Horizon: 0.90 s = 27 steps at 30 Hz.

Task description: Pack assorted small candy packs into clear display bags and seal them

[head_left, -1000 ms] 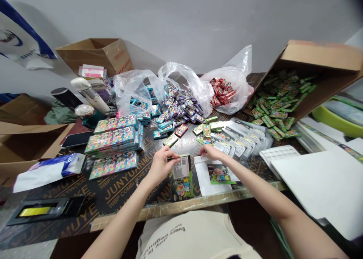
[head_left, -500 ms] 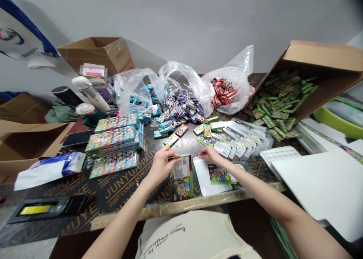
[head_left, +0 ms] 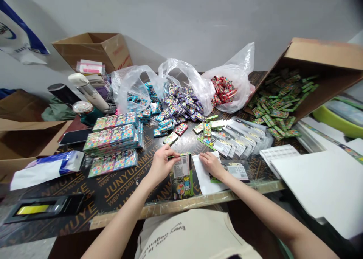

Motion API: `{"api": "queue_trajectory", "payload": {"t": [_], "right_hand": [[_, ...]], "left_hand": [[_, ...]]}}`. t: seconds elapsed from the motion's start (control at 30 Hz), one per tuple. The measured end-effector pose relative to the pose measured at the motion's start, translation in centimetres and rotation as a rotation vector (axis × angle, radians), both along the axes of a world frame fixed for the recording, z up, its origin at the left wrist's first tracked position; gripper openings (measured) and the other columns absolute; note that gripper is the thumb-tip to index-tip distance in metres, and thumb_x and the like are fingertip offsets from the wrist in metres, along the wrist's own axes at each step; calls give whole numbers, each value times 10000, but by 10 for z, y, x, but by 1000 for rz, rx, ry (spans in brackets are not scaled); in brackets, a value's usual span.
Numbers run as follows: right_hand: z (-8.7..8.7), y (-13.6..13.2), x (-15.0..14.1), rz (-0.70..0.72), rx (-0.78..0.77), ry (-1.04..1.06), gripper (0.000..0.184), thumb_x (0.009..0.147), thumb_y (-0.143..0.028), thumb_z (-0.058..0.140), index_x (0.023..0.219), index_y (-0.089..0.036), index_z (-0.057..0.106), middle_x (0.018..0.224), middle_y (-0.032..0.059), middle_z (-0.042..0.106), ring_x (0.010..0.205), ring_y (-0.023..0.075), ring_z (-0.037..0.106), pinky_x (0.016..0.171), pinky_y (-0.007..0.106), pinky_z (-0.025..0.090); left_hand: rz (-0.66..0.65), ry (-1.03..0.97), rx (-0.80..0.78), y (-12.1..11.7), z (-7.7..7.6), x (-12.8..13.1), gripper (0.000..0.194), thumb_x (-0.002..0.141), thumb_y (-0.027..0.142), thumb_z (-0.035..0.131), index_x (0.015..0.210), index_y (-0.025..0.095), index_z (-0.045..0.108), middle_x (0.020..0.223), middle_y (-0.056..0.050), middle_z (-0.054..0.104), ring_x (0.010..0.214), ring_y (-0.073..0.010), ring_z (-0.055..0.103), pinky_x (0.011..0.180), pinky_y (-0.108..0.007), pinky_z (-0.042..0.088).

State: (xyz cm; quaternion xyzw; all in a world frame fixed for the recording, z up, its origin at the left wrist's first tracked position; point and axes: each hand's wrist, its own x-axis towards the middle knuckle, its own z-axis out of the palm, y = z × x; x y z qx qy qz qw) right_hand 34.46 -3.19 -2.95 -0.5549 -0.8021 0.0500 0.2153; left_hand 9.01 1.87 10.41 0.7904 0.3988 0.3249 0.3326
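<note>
One left hand (head_left: pixel 163 162), one right hand (head_left: pixel 213 166), at least two flat packets (head_left: pixel 182 183) beside them. Three clear plastic bags (head_left: pixel 241 83), at least three cardboard boxes (head_left: pixel 116 51), one phone (head_left: pixel 75 137). Small packs (head_left: pixel 183 104) in bags: dozens, overlapping, no exact count.

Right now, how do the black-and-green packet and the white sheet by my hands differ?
The packet is brightly printed; the white sheet looks blank where it shows. Your left hand pinches the packet's top edge, while your right hand rests on the white sheet. Both are near the front edge of the table.
</note>
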Motion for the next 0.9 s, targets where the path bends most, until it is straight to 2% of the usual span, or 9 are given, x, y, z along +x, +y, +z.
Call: {"api": "queue_trajectory", "payload": {"t": [0.13,0.23,0.3,0.4,0.47,0.53,0.63,0.77,0.9], "right_hand": [[9,1,-5,-83,10,32,199,841,-138,447,963,-156,603,956,112,608,858,230,510,773,392,435],[17,5,-9,-150,12,75,275,806,-123,477,1059,-170,575,935,108,571,893,243,505,772,396,428],[22,9,-9,-172,-2,148,341,795,-90,456,1103,-194,557,957,93,548,879,218,518,755,361,438],[31,16,4,-247,-52,310,390,789,-66,415,1120,-219,554,984,72,529,840,180,533,733,317,440],[34,20,19,-331,-94,348,347,789,-88,427,1071,-209,591,963,71,526,840,184,527,747,322,428],[34,22,35,-383,-135,315,256,783,-131,473,969,-183,640,895,71,532,827,198,518,751,336,413],[29,20,48,-376,-203,271,148,745,-178,558,838,-172,673,788,52,537,790,203,510,734,332,401],[21,15,45,-353,-246,239,151,703,-164,604,840,-181,663,805,37,551,818,192,509,763,313,386],[20,16,39,-346,-241,223,103,679,-124,605,763,-171,643,795,34,553,824,190,506,758,299,377]], "left_hand": [[-3,1,-4,0,0,0,52,732,205,628,711,168,658,682,3,490,655,-127,490,618,-250,368],[-3,2,-4,0,0,-1,55,735,208,626,714,168,656,684,3,489,653,-127,489,615,-251,369],[-2,3,-3,-1,0,-1,52,734,208,628,713,168,655,686,2,491,650,-128,488,612,-252,369],[0,2,-3,-1,1,0,49,733,205,630,710,169,655,684,2,489,648,-127,487,609,-250,369],[-2,-2,-6,-1,2,0,50,734,199,628,709,167,657,689,0,492,654,-128,492,615,-251,370],[-6,-5,-8,-1,3,0,50,734,194,628,706,166,658,692,-1,497,659,-129,497,620,-252,372],[-8,-5,-5,-1,3,0,48,732,196,630,708,169,660,681,3,492,650,-128,494,617,-251,372],[-6,-1,4,-1,3,0,56,737,202,625,707,169,659,678,5,484,651,-127,493,617,-249,372],[-10,-3,-2,-2,5,0,67,741,208,620,702,168,659,685,1,490,651,-128,498,612,-248,377]]}}
